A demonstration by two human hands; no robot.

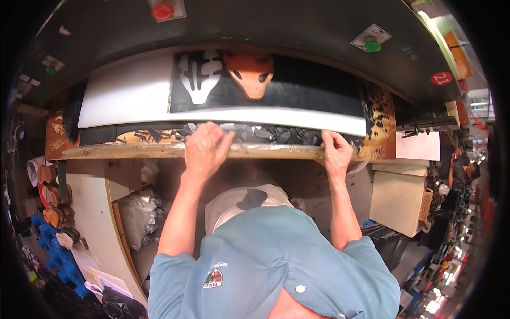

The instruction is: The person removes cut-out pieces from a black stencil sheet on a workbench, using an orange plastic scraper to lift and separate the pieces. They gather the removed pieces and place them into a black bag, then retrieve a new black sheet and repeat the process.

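My left hand (206, 148) is closed, its fingers curled above the bench's front wooden edge (276, 151). To the right, my right hand (337, 153) pinches thumb and forefinger together near the lower rim of a white board (125, 90). Whatever either hand holds, if anything, is too small or hidden to make out. Small black scraps (276, 135) fill the strip between board and edge. On the board lies a black sheet (319, 87) with a white branching shape (199, 80) showing in it. An orange shaped cutting die (249, 77) rests on the sheet, beside that shape.
A dark machine beam (276, 26) spans the far side, carrying a red button (162, 11) and a green button (373, 47). Clear plastic bags (139, 218) sit below the bench at left. Boxes (398, 196) stand at right, where another person (463, 169) is visible farther off.
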